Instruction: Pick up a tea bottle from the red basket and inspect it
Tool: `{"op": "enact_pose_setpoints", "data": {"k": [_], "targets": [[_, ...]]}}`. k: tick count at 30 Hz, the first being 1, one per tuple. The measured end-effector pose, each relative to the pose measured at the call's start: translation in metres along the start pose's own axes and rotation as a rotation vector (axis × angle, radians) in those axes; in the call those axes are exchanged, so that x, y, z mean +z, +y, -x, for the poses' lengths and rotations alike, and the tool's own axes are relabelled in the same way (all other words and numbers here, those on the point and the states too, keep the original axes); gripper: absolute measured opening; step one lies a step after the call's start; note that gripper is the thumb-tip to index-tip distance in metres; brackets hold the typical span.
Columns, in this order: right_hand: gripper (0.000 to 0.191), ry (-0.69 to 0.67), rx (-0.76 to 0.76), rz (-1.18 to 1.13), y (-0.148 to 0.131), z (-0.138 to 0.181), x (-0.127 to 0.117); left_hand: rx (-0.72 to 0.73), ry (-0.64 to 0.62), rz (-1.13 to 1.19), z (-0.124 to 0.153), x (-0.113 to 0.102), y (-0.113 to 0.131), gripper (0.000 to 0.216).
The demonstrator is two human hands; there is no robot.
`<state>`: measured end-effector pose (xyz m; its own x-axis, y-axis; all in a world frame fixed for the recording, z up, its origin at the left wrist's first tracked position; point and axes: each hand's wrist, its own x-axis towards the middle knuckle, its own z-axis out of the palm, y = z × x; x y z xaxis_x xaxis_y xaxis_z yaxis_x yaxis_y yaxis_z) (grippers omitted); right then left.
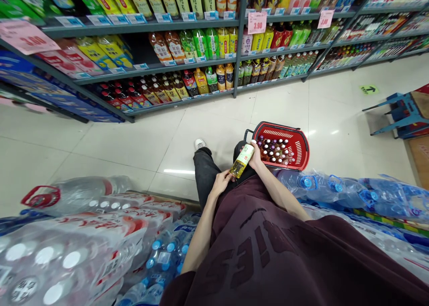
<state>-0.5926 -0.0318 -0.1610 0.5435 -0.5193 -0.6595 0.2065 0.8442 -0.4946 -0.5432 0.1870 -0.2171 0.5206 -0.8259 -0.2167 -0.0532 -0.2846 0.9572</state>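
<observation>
Both hands hold one bottle above the lap.

Left hand grips the base of the tilted bottle of yellow drink; right hand wraps its capped end. Just beyond, a red basket of bottles sits on the floor, with stocked shelves farther back.
</observation>
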Motion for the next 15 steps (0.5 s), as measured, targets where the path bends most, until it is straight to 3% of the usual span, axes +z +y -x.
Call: {"op": "enact_pose_setpoints", "data": {"k": [9, 15], "targets": [[0.028, -0.034, -0.021, -0.01, 0.002, -0.002, -0.003, -0.083, -0.063, 0.216, -0.008, -0.001, -0.013, 0.056], [0.029, -0.015, -0.014, -0.016, 0.004, -0.004, -0.004, -0.112, -0.068, 0.272, -0.011, -0.003, -0.016, 0.057]]}}
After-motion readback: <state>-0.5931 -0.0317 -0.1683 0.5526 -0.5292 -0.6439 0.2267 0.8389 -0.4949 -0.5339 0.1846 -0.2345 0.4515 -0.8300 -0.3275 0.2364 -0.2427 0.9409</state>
